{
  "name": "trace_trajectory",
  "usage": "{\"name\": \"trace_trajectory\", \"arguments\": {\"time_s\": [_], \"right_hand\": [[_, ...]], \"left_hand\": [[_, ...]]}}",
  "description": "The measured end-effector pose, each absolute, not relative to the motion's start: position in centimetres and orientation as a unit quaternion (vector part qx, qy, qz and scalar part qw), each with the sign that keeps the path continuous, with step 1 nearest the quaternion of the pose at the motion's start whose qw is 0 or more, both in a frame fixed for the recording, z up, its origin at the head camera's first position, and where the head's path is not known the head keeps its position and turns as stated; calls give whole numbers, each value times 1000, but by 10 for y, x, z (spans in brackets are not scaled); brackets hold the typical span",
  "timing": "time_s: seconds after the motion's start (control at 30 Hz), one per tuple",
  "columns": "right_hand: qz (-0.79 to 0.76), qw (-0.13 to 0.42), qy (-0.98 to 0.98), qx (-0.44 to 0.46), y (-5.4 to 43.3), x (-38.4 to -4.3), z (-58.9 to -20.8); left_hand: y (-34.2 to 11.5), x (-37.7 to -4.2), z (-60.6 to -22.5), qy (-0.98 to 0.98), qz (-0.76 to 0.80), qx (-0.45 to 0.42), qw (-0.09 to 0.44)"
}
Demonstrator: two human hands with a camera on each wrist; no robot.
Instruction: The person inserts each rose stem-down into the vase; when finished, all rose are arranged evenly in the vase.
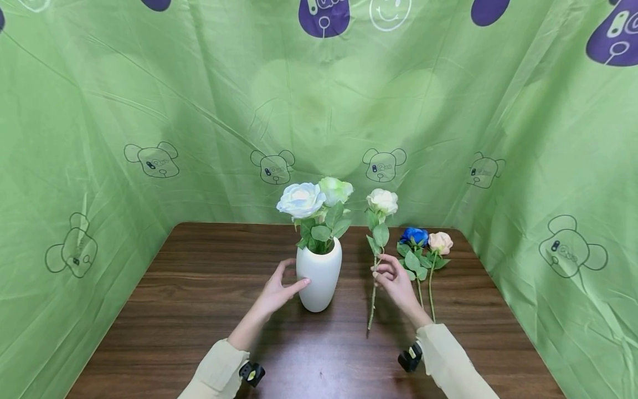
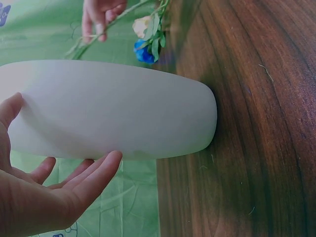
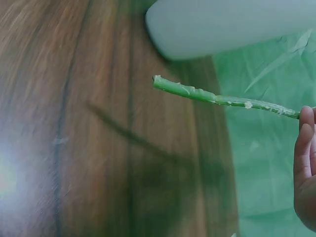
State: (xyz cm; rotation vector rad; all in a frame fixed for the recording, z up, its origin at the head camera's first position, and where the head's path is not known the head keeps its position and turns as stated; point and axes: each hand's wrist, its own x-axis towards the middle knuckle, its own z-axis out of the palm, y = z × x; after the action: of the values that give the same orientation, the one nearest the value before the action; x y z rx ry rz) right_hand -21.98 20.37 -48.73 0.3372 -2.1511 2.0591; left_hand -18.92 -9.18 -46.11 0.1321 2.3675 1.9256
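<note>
In the head view a white vase [image 1: 319, 280] stands upright on the table, holding a pale blue rose [image 1: 301, 200] and a pale green rose [image 1: 335, 190]. My left hand [image 1: 279, 289] holds the vase at its left side, thumb on the front, fingers along the edge. To the right of the vase, my right hand [image 1: 395, 281] pinches the stem of a white rose [image 1: 382, 201], bloom up. The right wrist view shows the cut lower end of that stem [image 3: 185, 90] hanging above the table, apart from the vase.
A blue rose [image 1: 414, 236] and a pale pink rose [image 1: 441, 243] lie on the right of the brown wooden table [image 1: 199, 310]. Green printed cloth [image 1: 224, 111] encloses the back and both sides. Each wrist carries a small black device.
</note>
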Motion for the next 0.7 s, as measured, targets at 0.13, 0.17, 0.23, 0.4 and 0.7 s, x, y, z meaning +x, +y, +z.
{"name": "trace_trajectory", "arguments": {"time_s": [0.13,0.17,0.23,0.4,0.7], "right_hand": [[697,105,-687,178,200,-229,-493],[700,110,-679,190,198,-228,-490],[705,120,-667,208,195,-227,-483],[700,141,-672,196,182,-214,-446],[770,202,-573,195,159,-204,-393]], "left_hand": [[-91,-189,-460,769,636,32,54],[-91,-189,-460,768,637,31,55],[-91,-189,-460,769,637,30,54],[-92,-189,-460,771,634,34,51],[-92,-180,-440,764,641,50,58]]}}
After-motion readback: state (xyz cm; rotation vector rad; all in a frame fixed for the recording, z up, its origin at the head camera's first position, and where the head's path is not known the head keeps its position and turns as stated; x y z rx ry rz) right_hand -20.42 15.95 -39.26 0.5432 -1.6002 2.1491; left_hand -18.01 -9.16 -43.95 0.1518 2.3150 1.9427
